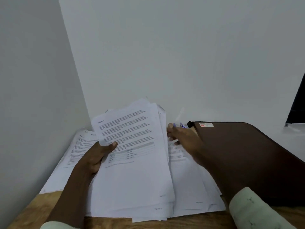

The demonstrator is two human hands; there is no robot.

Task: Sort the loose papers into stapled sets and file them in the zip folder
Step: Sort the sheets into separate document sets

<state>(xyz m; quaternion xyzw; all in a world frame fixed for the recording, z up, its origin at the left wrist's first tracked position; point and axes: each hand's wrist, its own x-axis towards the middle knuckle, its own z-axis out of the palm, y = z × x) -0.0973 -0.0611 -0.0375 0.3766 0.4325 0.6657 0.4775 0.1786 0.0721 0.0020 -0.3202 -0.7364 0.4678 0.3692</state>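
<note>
The left hand holds a thick stack of papers lifted and tilted above the table. Its thumb presses on the printed top page near the left edge, and the fingers are curled underneath, out of sight. The top page carries a short heading, several blocks of text and a small table of lines below them; the print is too blurred to read.

The right hand reaches in from the right, with its fingertips at the right edge of the stack. It is smeared by motion, so I cannot tell whether it pinches a sheet or only touches the edge. A pale sleeve covers that forearm near the bottom of the view.

More loose sheets lie flat on the table to the left, close to the corner of the wall, and others lie spread under and to the right of the held stack.

The brown zip folder lies closed on the table to the right, its near edge just beside the right forearm. A red and white label sits at its far corner. Beyond the right hand, next to the folder's far corner, is a small blue thing, perhaps a pen or a stapler
</note>
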